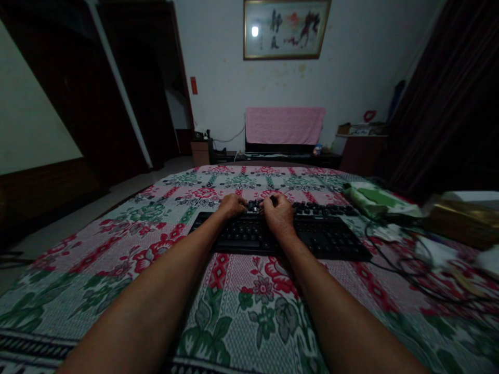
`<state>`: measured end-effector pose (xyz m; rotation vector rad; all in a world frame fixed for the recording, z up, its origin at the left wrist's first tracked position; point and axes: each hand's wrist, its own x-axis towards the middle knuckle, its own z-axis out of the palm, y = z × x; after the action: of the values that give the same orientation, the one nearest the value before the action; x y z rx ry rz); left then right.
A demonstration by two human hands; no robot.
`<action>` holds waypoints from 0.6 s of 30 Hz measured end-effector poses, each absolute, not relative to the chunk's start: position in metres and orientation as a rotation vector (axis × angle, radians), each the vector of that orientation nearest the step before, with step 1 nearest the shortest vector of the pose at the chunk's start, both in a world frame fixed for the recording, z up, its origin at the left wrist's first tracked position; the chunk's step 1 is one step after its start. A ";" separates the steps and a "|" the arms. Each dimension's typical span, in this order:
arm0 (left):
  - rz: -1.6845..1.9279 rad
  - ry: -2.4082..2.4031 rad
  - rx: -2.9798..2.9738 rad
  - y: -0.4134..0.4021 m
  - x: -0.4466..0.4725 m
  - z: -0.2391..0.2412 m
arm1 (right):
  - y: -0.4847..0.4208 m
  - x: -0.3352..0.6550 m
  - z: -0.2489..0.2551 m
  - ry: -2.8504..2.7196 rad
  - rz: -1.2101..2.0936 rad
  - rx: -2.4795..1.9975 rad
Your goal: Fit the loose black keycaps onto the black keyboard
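A black keyboard [245, 235] lies across the patterned tablecloth in front of me, and both my forearms reach over it. Along its far edge runs a row of small loose black keycaps [325, 209]. My left hand [233, 205] is at the keyboard's far left edge, fingers curled together beside the keycaps; whatever is between them is hidden. To its right, my right hand [278, 212] is closed in a pinch over the same row. Something dark and thin shows at its fingers, too small and dim to name.
A floral tablecloth [148, 259] covers the table. At the right are a green-and-white tissue pack [378, 200], a golden-brown box [463, 221], crumpled white paper [388, 232] and looping black cable [413, 278]. A pink cloth [284, 125] hangs over a screen beyond.
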<state>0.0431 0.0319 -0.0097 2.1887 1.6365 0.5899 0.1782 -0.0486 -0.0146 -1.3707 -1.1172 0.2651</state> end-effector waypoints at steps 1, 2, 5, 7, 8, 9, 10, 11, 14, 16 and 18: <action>0.594 1.639 2.195 0.032 0.043 -0.010 | -0.049 0.178 -0.015 -1.120 0.267 -1.372; 0.596 1.641 2.197 0.032 0.043 -0.010 | -0.049 0.178 -0.015 -1.122 0.268 -1.371; 0.583 1.644 2.189 0.031 0.043 -0.009 | -0.049 0.178 -0.015 -1.123 0.264 -1.363; 0.581 1.642 2.191 0.030 0.044 -0.009 | -0.048 0.179 -0.016 -1.125 0.259 -1.356; 0.584 1.634 2.201 0.030 0.044 -0.009 | -0.048 0.179 -0.016 -1.126 0.257 -1.353; 0.591 1.627 2.210 0.029 0.044 -0.010 | -0.047 0.179 -0.017 -1.128 0.257 -1.351; 0.594 1.626 2.211 0.029 0.044 -0.010 | -0.047 0.179 -0.017 -1.128 0.256 -1.348; 0.595 1.631 2.205 0.029 0.043 -0.009 | -0.046 0.179 -0.017 -1.128 0.256 -1.346; 0.632 1.647 2.214 0.028 0.040 -0.005 | -0.045 0.179 -0.018 -1.120 0.256 -1.334; 0.688 1.634 2.256 0.023 0.035 0.001 | -0.045 0.179 -0.017 -1.119 0.260 -1.325; 0.728 1.606 2.301 0.013 0.029 0.007 | -0.046 0.179 -0.015 -1.132 0.264 -1.313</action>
<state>0.0286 0.0132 0.0070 2.3014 1.6064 0.7279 0.1787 -0.0460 -0.0151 -1.3135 -1.1324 0.2643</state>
